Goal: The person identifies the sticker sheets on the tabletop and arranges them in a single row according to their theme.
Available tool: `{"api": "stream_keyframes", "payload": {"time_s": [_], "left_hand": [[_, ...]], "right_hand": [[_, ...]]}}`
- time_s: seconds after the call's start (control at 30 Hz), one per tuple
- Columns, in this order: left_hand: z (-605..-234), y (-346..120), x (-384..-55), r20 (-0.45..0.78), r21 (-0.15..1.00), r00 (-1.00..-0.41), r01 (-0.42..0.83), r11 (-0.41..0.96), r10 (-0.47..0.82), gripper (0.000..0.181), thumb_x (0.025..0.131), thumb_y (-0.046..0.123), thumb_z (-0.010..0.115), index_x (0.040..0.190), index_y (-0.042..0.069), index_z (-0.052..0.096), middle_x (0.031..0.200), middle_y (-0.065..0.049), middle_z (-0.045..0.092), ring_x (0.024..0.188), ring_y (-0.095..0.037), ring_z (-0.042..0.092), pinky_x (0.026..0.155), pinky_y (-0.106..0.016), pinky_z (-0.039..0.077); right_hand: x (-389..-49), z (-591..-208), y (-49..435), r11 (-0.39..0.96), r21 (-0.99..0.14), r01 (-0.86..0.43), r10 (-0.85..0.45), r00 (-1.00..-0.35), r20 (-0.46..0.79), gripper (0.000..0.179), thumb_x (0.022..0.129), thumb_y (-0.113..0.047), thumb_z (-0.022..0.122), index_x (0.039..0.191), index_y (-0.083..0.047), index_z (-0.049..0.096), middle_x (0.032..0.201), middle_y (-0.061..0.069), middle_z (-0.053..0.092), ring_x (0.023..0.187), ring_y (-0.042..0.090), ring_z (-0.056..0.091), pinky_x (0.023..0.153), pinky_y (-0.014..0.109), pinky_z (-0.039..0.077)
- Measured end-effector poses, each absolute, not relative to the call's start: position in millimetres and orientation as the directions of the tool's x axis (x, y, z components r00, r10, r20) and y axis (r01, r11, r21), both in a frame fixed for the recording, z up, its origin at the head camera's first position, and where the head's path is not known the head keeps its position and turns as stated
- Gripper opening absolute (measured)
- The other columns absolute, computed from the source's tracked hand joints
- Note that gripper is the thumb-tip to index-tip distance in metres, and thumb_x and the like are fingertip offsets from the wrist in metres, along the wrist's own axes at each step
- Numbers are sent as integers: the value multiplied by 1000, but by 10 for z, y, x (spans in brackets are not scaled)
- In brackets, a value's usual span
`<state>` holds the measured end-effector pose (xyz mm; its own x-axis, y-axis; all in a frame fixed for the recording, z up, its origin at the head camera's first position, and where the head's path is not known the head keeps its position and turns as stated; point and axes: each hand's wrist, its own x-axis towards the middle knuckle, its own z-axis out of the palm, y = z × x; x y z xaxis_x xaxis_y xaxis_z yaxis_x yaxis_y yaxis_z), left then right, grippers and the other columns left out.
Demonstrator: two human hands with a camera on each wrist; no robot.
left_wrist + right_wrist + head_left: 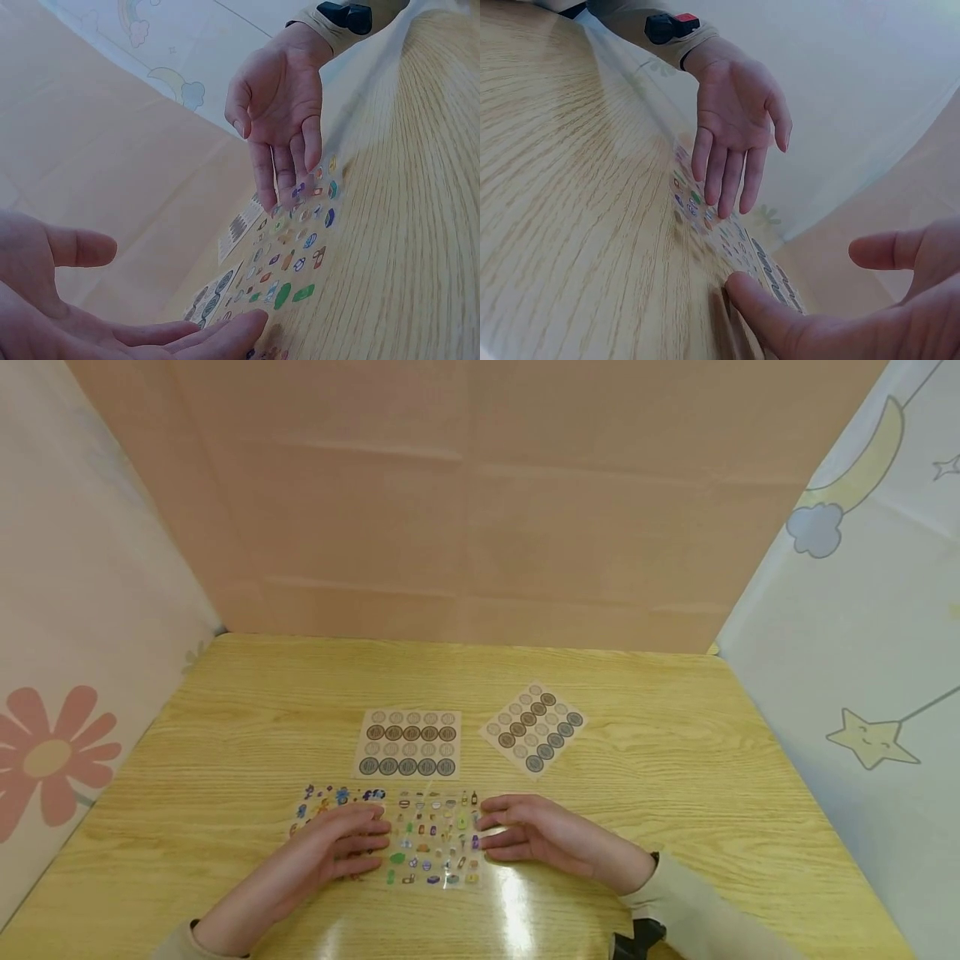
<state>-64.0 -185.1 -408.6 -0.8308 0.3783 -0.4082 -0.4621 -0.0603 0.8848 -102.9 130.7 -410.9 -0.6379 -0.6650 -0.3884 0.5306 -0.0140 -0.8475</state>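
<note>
A clear sticker sheet printed with small colourful pictures lies flat on the table between the two hands. My left hand is at its left side, fingers extended and thumb apart, as the left wrist view also shows. Partly hidden beneath that hand is a second clear sticker sheet with blue and orange figures. At the opposite edge, my right hand has its fingertips right by the first sheet's right side, palm facing inward and fingers loosely straight. Neither hand grips anything.
Behind the clear sheets lies a pale sheet of round labels. A similar label sheet sits turned at an angle to its right. The wooden table is bounded by an orange back panel and patterned side panels.
</note>
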Motion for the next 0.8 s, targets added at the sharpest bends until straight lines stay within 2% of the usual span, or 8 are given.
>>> {"api": "stream_keyframes", "payload": {"time_s": [0.23, 0.57, 0.8], "left_hand": [[-4089, -1824, -676, -399, 892, -837, -449, -54, 374, 66, 100, 33, 48, 141, -13, 24, 137, -33, 39, 121, -36, 49, 97, -43, 46], [-4117, -1819, -636, -437, 876, -829, -481, -45, 349, 67, 99, 33, 51, 141, -12, 26, 136, -30, 43, 119, -33, 51, 95, -43, 48], [-4093, -1845, -640, -447, 877, -824, -480, -9, 349, 70, 99, 34, 51, 141, -15, 23, 138, -32, 39, 119, -35, 50, 95, -44, 48]], "right_hand": [[-1041, -4111, 1315, -24, -850, 527, -653, -652, -385, 60, 96, -12, 47, 142, 17, 20, 129, 27, 45, 111, 35, 56, 99, 46, 44], [-1049, -4154, 1392, 51, -884, 465, -621, -678, -392, 53, 94, -15, 48, 135, 17, 37, 124, 23, 53, 107, 34, 59, 93, 44, 49], [-1086, -4147, 1473, 58, -901, 429, -602, -705, -374, 48, 93, -13, 48, 130, 16, 43, 124, 23, 53, 105, 33, 60, 91, 44, 50]]}}
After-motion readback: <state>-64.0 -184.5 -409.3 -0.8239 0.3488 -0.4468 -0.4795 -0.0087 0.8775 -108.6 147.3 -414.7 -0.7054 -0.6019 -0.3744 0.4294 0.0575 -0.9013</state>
